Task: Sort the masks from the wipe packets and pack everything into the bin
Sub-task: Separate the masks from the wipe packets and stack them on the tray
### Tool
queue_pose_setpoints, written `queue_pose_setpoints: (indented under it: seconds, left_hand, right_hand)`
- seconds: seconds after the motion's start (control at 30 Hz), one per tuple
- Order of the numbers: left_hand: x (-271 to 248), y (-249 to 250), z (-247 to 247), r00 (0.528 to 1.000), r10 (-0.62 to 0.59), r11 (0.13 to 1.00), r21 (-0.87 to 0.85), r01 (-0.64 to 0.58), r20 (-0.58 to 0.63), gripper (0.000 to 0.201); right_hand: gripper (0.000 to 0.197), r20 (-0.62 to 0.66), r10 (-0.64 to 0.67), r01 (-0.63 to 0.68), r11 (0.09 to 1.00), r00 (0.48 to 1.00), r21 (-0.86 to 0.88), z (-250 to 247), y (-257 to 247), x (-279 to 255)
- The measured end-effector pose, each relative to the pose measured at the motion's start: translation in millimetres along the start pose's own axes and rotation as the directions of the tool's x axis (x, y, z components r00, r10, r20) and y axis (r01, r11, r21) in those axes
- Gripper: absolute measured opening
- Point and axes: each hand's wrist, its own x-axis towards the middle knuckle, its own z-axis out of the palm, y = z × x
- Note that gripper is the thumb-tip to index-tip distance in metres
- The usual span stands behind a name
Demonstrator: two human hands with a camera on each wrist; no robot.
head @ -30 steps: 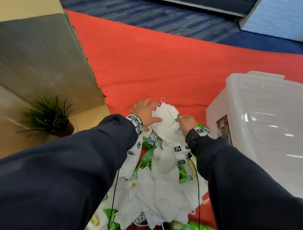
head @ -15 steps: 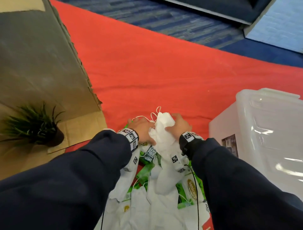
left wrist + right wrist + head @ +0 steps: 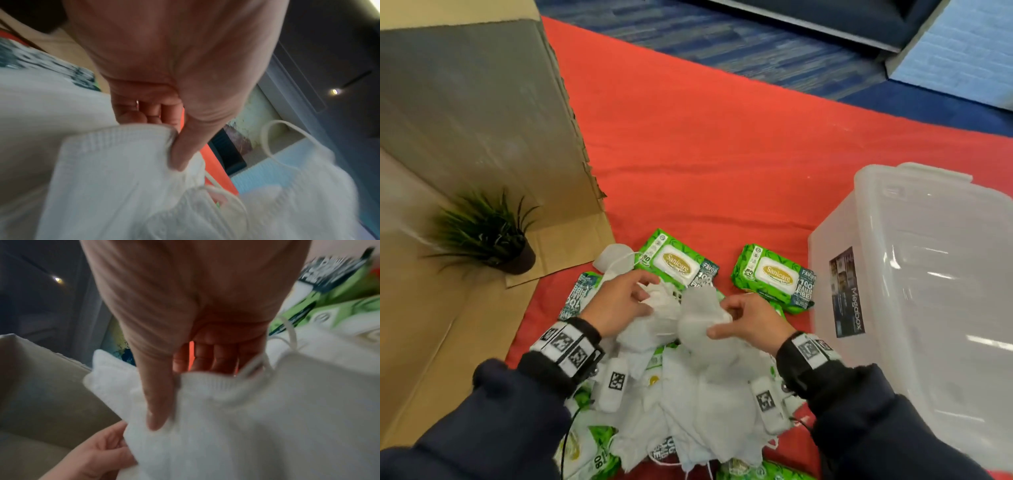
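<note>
Fingers (image 3: 635, 291) pinching crumpled white ribbed masks (image 3: 698, 318), glossy green wipe packets (image 3: 774, 274)

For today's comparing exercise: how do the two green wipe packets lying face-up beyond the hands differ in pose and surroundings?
The left wipe packet is partly covered at its near edge by white masks, while the right wipe packet lies almost fully exposed on the red cloth. The left wipe packet sits nearer the cardboard box; the right wipe packet sits nearer the clear bin. Both are green with a white lid flap and lie flat.
</note>
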Motion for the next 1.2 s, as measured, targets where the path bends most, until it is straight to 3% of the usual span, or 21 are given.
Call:
queue_pose_setpoints:
  seconds: [0.1, 0.17, 0.27, 0.3, 0.37, 0.43, 0.5, 0.57, 0.63, 0.7, 0.8, 0.87, 0.97, 1.07, 1.13, 1.2]
  left_hand:
    - [-36, -11, -4, 0.981, -0.032, 0.995, -0.098, 0.013, -0.189, 0.039]
    - [-60, -10, -5, 0.957, -0.005, 0.989, -0.142, -0.038, -0.291, 0.025]
    - [-91, 0, -4, 0.936, 0.029, 0.980, -0.176, -0.097, -0.352, 0.017]
    - [-98, 2, -2, 0.938, 0.045, 0.981, -0.164, -0.107, -0.344, 0.015]
    - [-108, 3, 5, 0.946, 0.080, 0.980, -0.148, -0.132, -0.315, 0.011]
    - [-115, 4, 15, 0.942, 0.118, 0.979, -0.120, -0.163, -0.315, 0.012]
    - [-118, 7, 27, 0.922, 0.173, 0.975, -0.072, -0.210, -0.345, 0.015]
    - [-119, 10, 39, 0.913, 0.190, 0.970, -0.074, -0.231, -0.361, 0.015]
    - [-116, 11, 47, 0.940, 0.136, 0.981, -0.087, -0.171, -0.314, 0.017]
    - [-113, 9, 52, 0.984, 0.050, 0.996, -0.060, -0.061, -0.170, 0.029]
    - [-110, -3, 58, 1.000, -0.027, 0.997, 0.069, 0.027, 0.006, 0.047]
    - [-110, -10, 57, 0.999, -0.046, 0.996, 0.080, 0.046, -0.003, 0.050]
    - [-111, -13, 47, 0.996, -0.055, 0.997, 0.050, 0.058, -0.063, 0.050]
    - [-114, -14, 36, 0.997, -0.018, 0.999, 0.047, 0.022, -0.069, 0.015]
    - [-116, -13, 32, 0.995, -0.010, 1.000, 0.011, 0.011, -0.103, 0.012]
    - [-120, -7, 31, 0.987, -0.006, 0.999, -0.054, -0.003, -0.161, 0.018]
  right_hand:
    - [0.037, 0.007, 0.043, -0.043, 0.997, 0.999, 0.059, -1, 7, -34]
    - [0.031, 0.011, 0.063, -0.063, 0.994, 0.998, 0.090, -5, 15, -53]
    - [0.049, -0.152, 0.044, -0.048, 0.999, 0.987, -0.020, -12, 30, -73]
    - [0.052, -0.278, 0.042, -0.052, 0.998, 0.960, -0.029, -14, 30, -80]
    - [0.046, -0.509, 0.087, -0.029, 0.992, 0.857, 0.120, -20, 29, -92]
    - [0.035, -0.575, 0.194, 0.040, 0.929, 0.795, 0.368, -24, 23, -99]
    - [0.025, -0.492, 0.313, 0.058, 0.796, 0.812, 0.603, -27, 21, -101]
    - [0.043, -0.378, 0.351, 0.048, 0.675, 0.856, 0.736, -27, 20, -102]
    - [0.051, -0.285, 0.330, 0.017, 0.626, 0.900, 0.779, -22, 19, -104]
    - [0.051, -0.236, 0.343, -0.045, 0.646, 0.909, 0.762, -10, 22, -108]
    - [0.034, -0.280, 0.439, -0.125, 0.694, 0.854, 0.709, 12, 31, -113]
    - [0.023, -0.317, 0.483, -0.142, 0.699, 0.816, 0.701, 20, 36, -118]
    - [0.013, -0.345, 0.467, -0.101, 0.700, 0.814, 0.707, 20, 38, -128]
    - [0.029, -0.321, 0.408, -0.091, 0.727, 0.855, 0.681, 10, 32, -138]
    - [0.048, -0.323, 0.391, -0.083, 0.738, 0.862, 0.670, 2, 25, -141]
    - [0.054, -0.348, 0.387, -0.044, 0.720, 0.854, 0.692, -4, 19, -141]
